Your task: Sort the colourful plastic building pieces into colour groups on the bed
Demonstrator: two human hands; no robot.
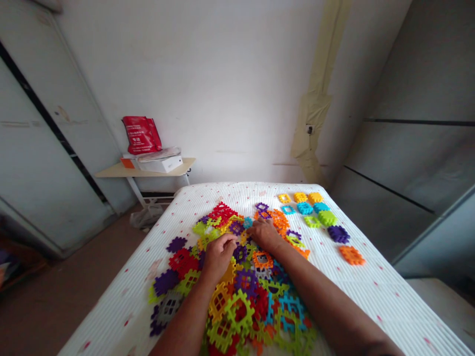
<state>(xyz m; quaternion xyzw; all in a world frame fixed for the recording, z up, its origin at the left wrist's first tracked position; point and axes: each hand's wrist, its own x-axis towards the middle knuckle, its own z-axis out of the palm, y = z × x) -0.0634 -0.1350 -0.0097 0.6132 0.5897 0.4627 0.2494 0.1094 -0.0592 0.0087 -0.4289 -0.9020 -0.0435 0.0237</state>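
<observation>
A big heap of colourful plastic interlocking building pieces [246, 282], notched and often with window-like cut-outs, covers the middle of the bed. Over the heap, my left hand [221, 249] is closed, thumb against curled fingers; anything inside the grip is hidden. My right hand [264, 233] reaches down into the far part of the heap, fingers bent and fingertips partly hidden among the pieces. Just beyond those fingers lies a small light-blue piece [248, 222]. Near my right wrist are an orange square frame piece [262, 259] and a cluster of orange pieces [279, 221].
Sorted stacks stand on the white sheet [371, 301] at right: yellow [315, 198], blue [305, 208], green [327, 217], purple [338, 234] and orange [352, 255]. A side table [111, 171] bears a red bag [141, 134] and white box [160, 163]. A wall [230, 89] closes off the back.
</observation>
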